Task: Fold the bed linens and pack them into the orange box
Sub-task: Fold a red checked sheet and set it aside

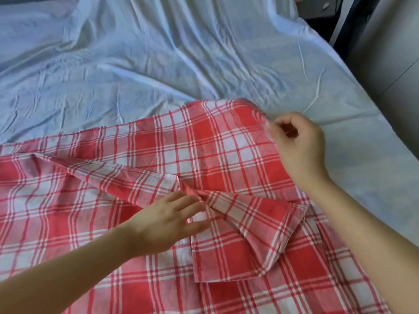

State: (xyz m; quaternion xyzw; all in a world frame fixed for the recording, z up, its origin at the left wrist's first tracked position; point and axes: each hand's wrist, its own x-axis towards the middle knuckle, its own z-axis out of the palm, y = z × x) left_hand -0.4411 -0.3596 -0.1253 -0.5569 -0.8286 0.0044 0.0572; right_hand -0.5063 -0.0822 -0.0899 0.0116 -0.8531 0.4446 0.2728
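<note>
While the red-and-white checked linen [226, 155] is lying spread over the pale blue bed sheet [158, 64], nearest the person, the right hand [297, 143] is pinching the cloth's far right corner, its grip narrow on the hem between thumb and curled fingers. The left hand [167, 220] is resting at the middle of the cloth, its grip wide, straight fingers touching the crease of a folded-over flap [238, 245].

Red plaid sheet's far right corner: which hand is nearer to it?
Right. The right hand pinches the red plaid sheet at that corner. The left hand rests on a bunched fold in the sheet's middle, closer to the person.
</note>
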